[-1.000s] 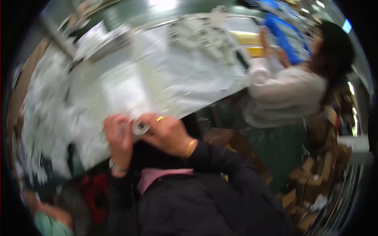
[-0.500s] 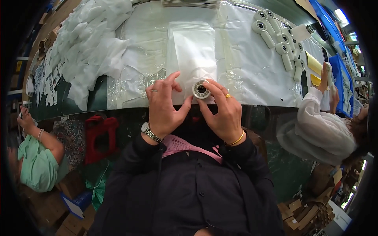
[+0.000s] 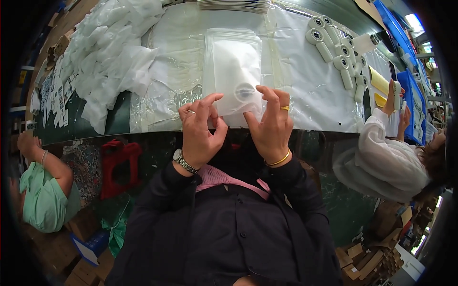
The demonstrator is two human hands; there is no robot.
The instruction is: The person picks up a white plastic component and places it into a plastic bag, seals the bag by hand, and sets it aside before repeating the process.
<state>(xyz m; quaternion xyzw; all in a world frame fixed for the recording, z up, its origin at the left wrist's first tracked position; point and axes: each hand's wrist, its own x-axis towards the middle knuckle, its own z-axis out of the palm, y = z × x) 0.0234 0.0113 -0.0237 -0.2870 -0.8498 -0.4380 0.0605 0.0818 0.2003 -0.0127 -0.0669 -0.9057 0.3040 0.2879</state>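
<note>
My left hand [image 3: 200,131] and my right hand [image 3: 271,125] pinch the near edge of a clear plastic bag [image 3: 236,81] at the table's front edge. A round white part [image 3: 245,91] with a dark centre shows through the bag, just beyond my fingertips. The bag lies on top of a stack of similar clear bags [image 3: 233,35]. My left wrist carries a metal watch, my right a gold bangle and ring.
A heap of white plastic bags [image 3: 112,52] covers the table's left. Several white rod-shaped parts [image 3: 336,50] lie at the right, near a yellow roll [image 3: 379,82]. A person in white [image 3: 386,157] works at the right, a person in green [image 3: 40,186] sits lower left. Cardboard boxes [image 3: 372,252] stand on the floor.
The round part was held bare between my fingers; now it sits inside the clear bag, and both hands grip the bag's near edge. The view has steadied over the table.
</note>
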